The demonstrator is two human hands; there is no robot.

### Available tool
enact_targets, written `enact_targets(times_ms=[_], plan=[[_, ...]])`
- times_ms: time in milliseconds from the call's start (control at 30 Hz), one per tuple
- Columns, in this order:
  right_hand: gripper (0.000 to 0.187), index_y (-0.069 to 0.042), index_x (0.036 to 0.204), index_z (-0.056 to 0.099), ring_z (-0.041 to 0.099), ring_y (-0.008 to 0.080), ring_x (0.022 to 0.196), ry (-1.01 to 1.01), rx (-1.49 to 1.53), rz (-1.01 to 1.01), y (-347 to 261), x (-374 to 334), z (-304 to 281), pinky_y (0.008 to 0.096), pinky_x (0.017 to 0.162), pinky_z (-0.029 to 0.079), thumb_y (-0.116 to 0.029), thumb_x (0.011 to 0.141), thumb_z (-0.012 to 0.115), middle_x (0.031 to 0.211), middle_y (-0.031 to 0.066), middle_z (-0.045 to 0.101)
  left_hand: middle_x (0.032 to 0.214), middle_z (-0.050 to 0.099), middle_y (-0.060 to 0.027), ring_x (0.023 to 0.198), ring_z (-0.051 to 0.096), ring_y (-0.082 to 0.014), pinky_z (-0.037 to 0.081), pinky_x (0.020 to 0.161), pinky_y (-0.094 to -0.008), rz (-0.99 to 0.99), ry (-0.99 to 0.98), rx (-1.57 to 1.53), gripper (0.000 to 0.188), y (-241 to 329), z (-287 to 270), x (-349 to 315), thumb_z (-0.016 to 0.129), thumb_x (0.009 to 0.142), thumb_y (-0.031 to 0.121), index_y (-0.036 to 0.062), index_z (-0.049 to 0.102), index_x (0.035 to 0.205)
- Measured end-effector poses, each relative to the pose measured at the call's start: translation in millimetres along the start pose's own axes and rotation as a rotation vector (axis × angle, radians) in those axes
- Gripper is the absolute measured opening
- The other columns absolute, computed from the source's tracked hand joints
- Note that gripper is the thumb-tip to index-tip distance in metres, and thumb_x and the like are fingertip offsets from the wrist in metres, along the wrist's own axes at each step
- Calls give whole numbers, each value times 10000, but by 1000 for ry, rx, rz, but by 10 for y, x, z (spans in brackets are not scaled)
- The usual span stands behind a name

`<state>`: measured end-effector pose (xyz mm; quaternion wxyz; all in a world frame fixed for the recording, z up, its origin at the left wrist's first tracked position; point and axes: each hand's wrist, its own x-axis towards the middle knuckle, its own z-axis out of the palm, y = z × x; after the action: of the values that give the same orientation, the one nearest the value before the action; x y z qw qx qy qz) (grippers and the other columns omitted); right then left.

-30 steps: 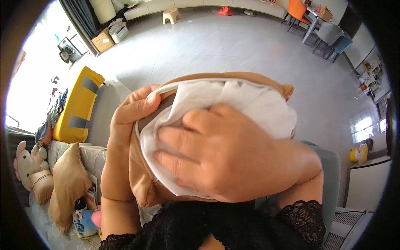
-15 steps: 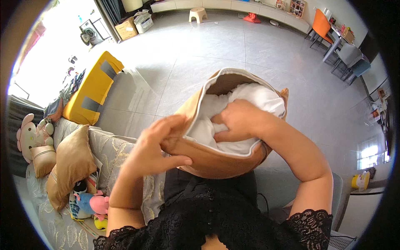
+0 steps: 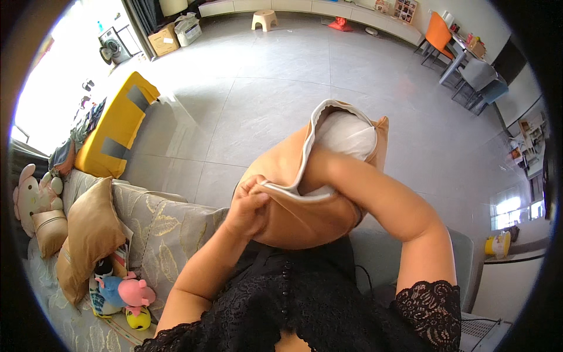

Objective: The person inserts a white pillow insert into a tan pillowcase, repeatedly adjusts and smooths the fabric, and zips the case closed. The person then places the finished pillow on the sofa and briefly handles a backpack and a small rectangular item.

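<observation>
A tan cushion cover [image 3: 281,155] with a white zip edge rests at my lap, its mouth gaping upward. White cushion filling [image 3: 347,132] bulges inside it. My left hand [image 3: 249,205] is closed on the near-left corner of the opening, fingers and thumb pinching the zip edge. From the right, my right forearm [image 3: 375,190] reaches through the mouth into the cover. The right hand is buried there against the filling, its fingers hidden.
A patterned sofa [image 3: 173,226] at left carries tan cushions [image 3: 97,217], a white plush toy [image 3: 32,196] and a pink-and-blue plush toy [image 3: 132,291]. Beyond stands a yellow-covered piece [image 3: 114,132]. Farther off are a stool [image 3: 264,20] and an orange chair [image 3: 438,34].
My right hand has gone deeper into the cover, out of sight. My left hand has closed from a loose, spread hold to a pinch on the zip edge; the opening looks narrower.
</observation>
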<state>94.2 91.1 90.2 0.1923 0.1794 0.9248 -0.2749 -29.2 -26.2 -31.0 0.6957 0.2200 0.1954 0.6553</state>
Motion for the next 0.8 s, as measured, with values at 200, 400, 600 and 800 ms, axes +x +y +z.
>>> enact_targets(times_ms=[200,400,600,800], plan=[[346,-36,986,726,606,292,1024,606,229,-403,372,-1155,-312,382,899,465,-224,699,779,1098,153,667,874,663,-102,858,660,-206,538,837,-356,-82,-104,-139,172,214,-129,43,713,799,95,55,548,826],[306,-25,908,731,662,318,903,255,-44,405,625,-810,266,384,799,517,-256,708,714,943,177,698,933,668,-141,854,657,-219,533,812,-333,58,-147,48,165,245,46,37,716,739,-6,5,591,847],[220,-41,792,709,671,332,840,265,-291,392,730,-437,326,395,763,528,-224,671,686,904,172,697,922,664,-96,828,611,-135,478,773,-253,162,-144,310,124,185,220,96,641,796,-97,-18,622,889],[153,-18,841,680,614,304,814,1315,-358,58,242,-822,95,424,737,494,-157,781,698,817,136,648,866,643,-34,789,593,-89,479,722,-221,264,133,315,98,340,170,181,635,856,-52,7,622,933]])
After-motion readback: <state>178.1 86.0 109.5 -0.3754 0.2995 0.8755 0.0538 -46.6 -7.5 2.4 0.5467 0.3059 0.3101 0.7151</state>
